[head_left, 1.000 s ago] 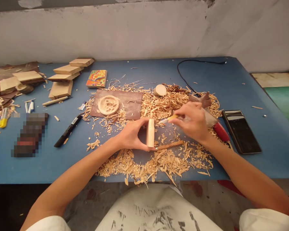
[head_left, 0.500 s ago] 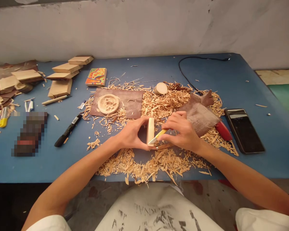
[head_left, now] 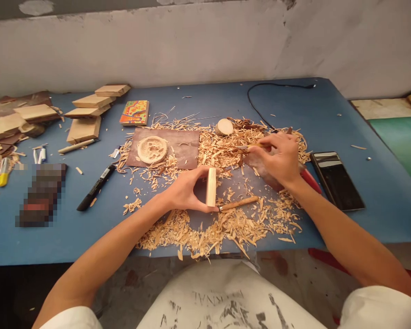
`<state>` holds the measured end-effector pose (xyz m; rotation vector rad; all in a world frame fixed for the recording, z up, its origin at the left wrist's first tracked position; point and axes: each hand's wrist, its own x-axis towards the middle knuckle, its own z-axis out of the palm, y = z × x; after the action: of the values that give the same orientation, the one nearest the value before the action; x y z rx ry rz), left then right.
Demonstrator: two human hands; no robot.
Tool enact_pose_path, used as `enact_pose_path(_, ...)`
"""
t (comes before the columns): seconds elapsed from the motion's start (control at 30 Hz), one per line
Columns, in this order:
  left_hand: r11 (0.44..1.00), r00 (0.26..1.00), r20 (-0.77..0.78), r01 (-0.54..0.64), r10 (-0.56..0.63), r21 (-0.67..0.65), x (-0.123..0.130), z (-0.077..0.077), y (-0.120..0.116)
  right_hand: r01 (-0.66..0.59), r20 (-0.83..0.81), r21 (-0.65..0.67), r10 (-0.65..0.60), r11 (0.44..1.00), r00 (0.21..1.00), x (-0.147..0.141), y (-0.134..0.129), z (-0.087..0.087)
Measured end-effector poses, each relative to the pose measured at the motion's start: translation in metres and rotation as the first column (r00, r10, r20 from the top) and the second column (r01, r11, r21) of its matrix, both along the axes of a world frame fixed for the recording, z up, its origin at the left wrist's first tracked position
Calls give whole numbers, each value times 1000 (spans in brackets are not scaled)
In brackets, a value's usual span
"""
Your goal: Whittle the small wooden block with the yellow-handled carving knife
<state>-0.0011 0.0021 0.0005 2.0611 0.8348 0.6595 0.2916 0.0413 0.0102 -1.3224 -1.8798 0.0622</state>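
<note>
**Left hand point(head_left: 182, 192) grips a pale, flat-sided wooden block point(head_left: 211, 188)**

From where I stand, the block is over the middle of the blue table point(head_left: 349, 137), held thumb at the near end, fingers at the far end. Its narrow edge faces up, and its long axis runs from the person toward the wall.

The right hand point(head_left: 281, 154) is curled round a slim yellow-handled knife point(head_left: 254, 146), its blade pointing left, well apart from the block. The fingers cover most of the handle. That hand and wrist also hide parts of a brown sheet and a red object point(head_left: 311, 181) I can't identify. A dark object point(head_left: 43, 194) at far left is pixelated.

A round, rimmed wooden piece point(head_left: 152, 150) has a rough hollow; whether loose chips lie inside, I can't tell.
</note>
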Motion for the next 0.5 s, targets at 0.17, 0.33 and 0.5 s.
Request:
enact_pose_path(0.17, 1000, 1000, -22, -20, 20, 5, 1, -1, -1, -209, -32, -31, 208, 977, 978, -12, -15, 11)
enact_pose_path(0.33, 999, 1000, -15, -23, 24, 30, 1, -1, -1, -503, -64, -91, 499, 860, 864, -39, -41, 7)
enact_pose_path(0.5, 999, 1000, -12, -21, 21, 25, 1, -1, -1, -560, -82, -135, 554, 818, 829, -44, -46, -1)
